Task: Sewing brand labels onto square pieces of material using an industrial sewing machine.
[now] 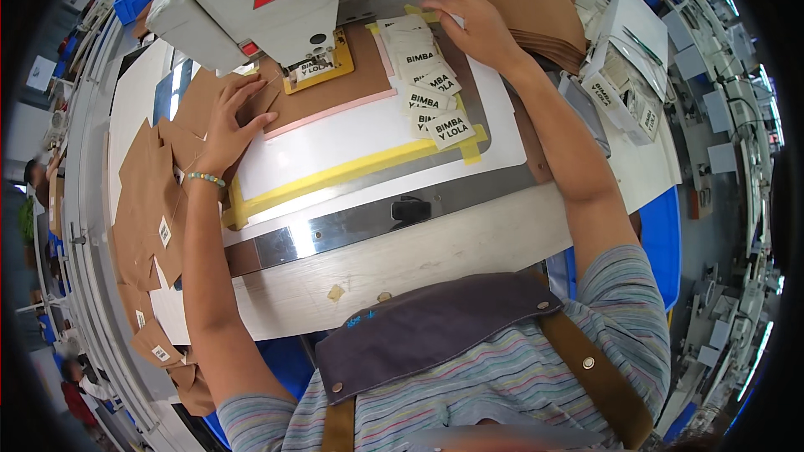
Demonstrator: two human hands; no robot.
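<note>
My left hand (228, 124) lies with its fingers apart at the left edge of a brown fabric piece (335, 100), close to the sewing machine's head (264, 0). A yellow clamp frame (342, 57) presses a white label (314, 69) onto that fabric under the needle area. Beyond a stack of white labels with black print (431, 84), my right hand (477, 23) reaches over the metal plate beside the machine. Its fingers are stretched out and thumb apart, and I see nothing held. Whether its fingertips touch the plate is unclear.
Labelled brown pieces (138, 192) overlap along the table's left side. More brown pieces (532, 4) are stacked at the back right, near a white box of labels (624, 88). Yellow tape (352, 172) borders the white work sheet. A blue bin (662, 243) stands to the right.
</note>
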